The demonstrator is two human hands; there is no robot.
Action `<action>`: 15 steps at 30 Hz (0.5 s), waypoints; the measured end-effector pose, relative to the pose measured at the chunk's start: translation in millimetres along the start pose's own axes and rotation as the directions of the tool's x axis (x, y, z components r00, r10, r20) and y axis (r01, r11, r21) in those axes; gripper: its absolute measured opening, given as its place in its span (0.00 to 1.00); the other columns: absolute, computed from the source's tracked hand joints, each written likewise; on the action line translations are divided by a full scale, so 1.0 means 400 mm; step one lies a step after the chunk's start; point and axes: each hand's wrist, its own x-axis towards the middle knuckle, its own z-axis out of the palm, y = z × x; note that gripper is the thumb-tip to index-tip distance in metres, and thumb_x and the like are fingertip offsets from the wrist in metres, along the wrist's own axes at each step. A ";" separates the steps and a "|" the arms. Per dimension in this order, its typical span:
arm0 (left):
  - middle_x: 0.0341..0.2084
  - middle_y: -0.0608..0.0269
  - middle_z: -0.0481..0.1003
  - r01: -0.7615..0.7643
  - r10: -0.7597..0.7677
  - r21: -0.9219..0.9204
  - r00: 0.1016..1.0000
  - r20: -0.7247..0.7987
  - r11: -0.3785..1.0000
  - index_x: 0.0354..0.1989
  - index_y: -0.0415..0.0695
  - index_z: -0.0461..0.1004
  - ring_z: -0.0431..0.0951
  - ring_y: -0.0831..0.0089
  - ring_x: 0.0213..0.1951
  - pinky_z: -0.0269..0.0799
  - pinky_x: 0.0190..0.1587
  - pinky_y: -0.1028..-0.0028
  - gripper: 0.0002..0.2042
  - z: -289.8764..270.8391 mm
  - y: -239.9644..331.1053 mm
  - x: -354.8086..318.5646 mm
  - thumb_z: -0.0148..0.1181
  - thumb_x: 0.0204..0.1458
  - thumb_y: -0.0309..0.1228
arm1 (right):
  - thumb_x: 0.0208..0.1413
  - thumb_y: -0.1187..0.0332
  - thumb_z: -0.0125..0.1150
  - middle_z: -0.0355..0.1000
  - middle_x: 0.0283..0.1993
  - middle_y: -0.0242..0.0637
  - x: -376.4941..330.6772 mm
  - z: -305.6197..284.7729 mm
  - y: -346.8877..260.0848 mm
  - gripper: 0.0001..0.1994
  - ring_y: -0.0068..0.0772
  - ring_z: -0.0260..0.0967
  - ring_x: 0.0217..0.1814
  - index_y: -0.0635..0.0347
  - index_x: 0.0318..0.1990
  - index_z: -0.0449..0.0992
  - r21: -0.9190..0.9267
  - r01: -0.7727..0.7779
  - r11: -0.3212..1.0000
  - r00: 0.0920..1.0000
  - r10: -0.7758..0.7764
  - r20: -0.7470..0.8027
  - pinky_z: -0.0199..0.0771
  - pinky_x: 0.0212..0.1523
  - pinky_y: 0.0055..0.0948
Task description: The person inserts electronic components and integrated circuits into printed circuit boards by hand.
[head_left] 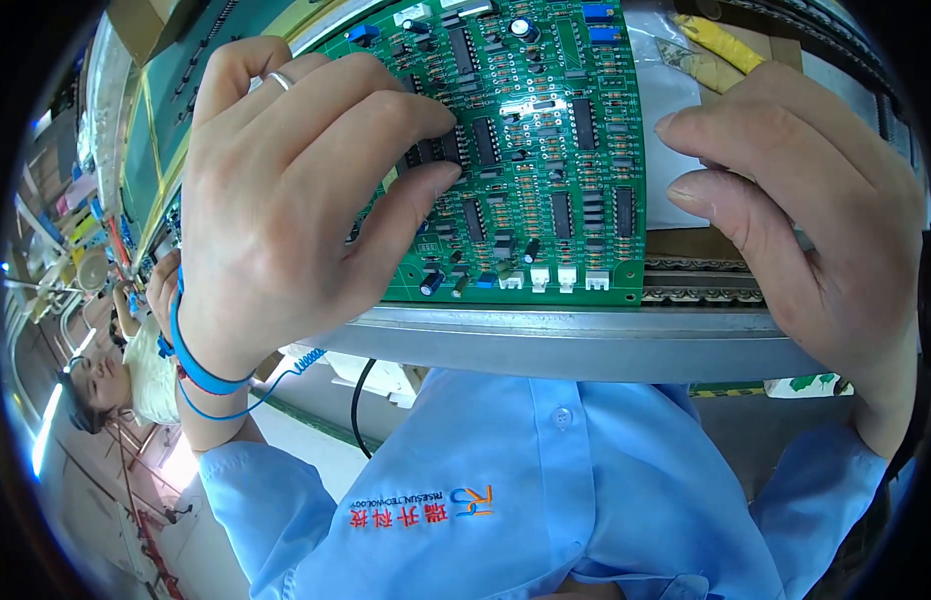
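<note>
A green circuit board (634, 215) carries rows of black chips, small resistors, capacitors and white connectors along its near edge. Over its left part lies my left hand (296, 180), with a ring and a blue wrist strap on it. Its thumb and forefinger close around the two ends of a black chip (454, 147) on the board; the other fingers are bent above the board's left side. My right hand (806, 190) hovers just off the board's right edge. Its thumb and forefinger are apart with nothing between them, and its remaining fingers are partly hidden.
A metal rail (546, 335) with a chain (701, 285) runs along the near side of the board. Behind my right hand is a yellow-wrapped item (721, 42) beside clear plastic. A coiled blue cord (308, 362) trails from the wrist strap. Another person (136, 375) is at the left.
</note>
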 end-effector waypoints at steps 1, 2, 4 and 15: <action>0.27 0.63 0.74 -0.007 0.008 -0.024 1.000 0.020 1.000 0.35 0.42 0.78 0.74 0.70 0.29 0.61 0.43 0.67 0.13 -0.001 -0.005 0.002 0.71 0.37 0.24 | 0.45 0.77 0.66 0.75 0.34 0.46 0.004 0.000 0.001 0.10 0.39 0.74 0.32 0.70 0.38 0.78 0.000 0.050 0.999 0.999 -0.050 0.006 0.74 0.31 0.29; 0.27 0.64 0.74 -0.013 0.015 -0.048 0.999 0.040 0.999 0.34 0.41 0.78 0.73 0.71 0.28 0.61 0.43 0.68 0.13 -0.001 -0.010 0.003 0.71 0.37 0.24 | 0.45 0.77 0.66 0.75 0.34 0.46 0.004 0.003 -0.002 0.10 0.39 0.74 0.32 0.70 0.38 0.78 -0.003 0.043 0.999 0.999 -0.043 0.009 0.74 0.31 0.29; 0.26 0.64 0.74 -0.024 0.027 -0.055 0.998 0.062 0.998 0.34 0.41 0.78 0.73 0.71 0.27 0.61 0.43 0.68 0.13 -0.009 -0.015 0.018 0.71 0.36 0.23 | 0.45 0.78 0.66 0.75 0.35 0.46 -0.012 -0.009 0.012 0.11 0.39 0.75 0.32 0.69 0.38 0.78 -0.007 0.030 1.000 0.999 -0.029 0.016 0.75 0.31 0.29; 0.26 0.65 0.72 -0.133 0.120 -0.162 0.989 -0.087 0.978 0.32 0.41 0.76 0.71 0.72 0.25 0.62 0.40 0.70 0.15 0.009 -0.006 0.041 0.72 0.33 0.25 | 0.43 0.78 0.68 0.76 0.38 0.46 0.094 0.052 -0.025 0.13 0.40 0.76 0.35 0.69 0.39 0.78 -0.037 0.024 0.999 0.996 -0.021 0.085 0.77 0.33 0.29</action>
